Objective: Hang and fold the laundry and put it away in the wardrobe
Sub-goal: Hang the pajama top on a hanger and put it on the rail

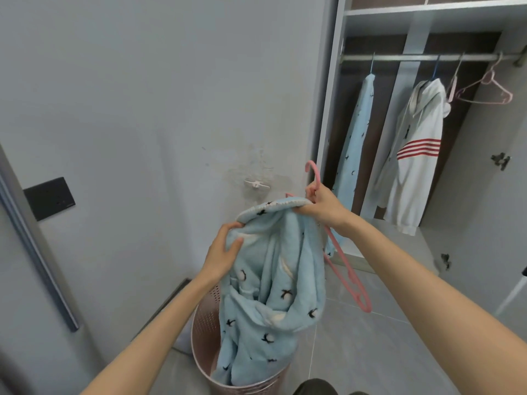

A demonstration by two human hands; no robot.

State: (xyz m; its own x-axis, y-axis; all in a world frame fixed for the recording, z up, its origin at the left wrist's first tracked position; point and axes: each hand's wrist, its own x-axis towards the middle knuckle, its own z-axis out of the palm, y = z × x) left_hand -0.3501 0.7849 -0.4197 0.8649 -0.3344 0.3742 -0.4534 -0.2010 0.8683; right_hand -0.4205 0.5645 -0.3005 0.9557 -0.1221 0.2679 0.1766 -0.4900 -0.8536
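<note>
Your right grip [322,206] clasps the pink hanger [365,303] against the blue garment [273,280]; your left grip [225,252] pinches its edge, likely spreading it.

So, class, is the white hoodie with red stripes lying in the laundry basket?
No: the white hoodie hangs on the wardrobe rail, away from the pink laundry basket.

Item 1: fleece garment [273,280], pale blue with small black-and-white motifs. It is bunched, its upper edge gripped by the left hand [225,252] and right hand [322,206], the rest hanging below both.
Item 2: pink hanger [346,275], pinched in the right hand. Its hook is above the hand and one arm slants down beneath the wrist.
</note>
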